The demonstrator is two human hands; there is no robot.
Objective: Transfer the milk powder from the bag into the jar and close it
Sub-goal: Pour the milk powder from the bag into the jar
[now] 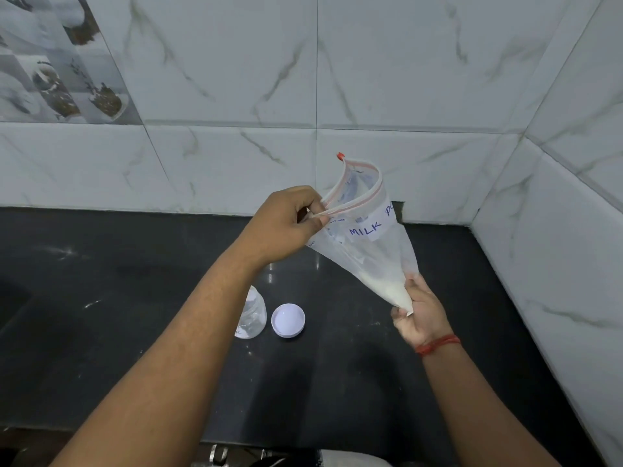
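Pinching the bag (367,244) in both hands' grips, left forearm (188,335) half-hides the jar (253,315).

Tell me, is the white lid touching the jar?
Apart. The head view shows dark counter between the lid and the jar.

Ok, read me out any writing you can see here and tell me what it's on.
"MILK": handwritten in blue on the white label stuck on the bag.
"P...": a second word on that label, curving out of view.
Small blue print on the bag near its zip: too blurred to read.
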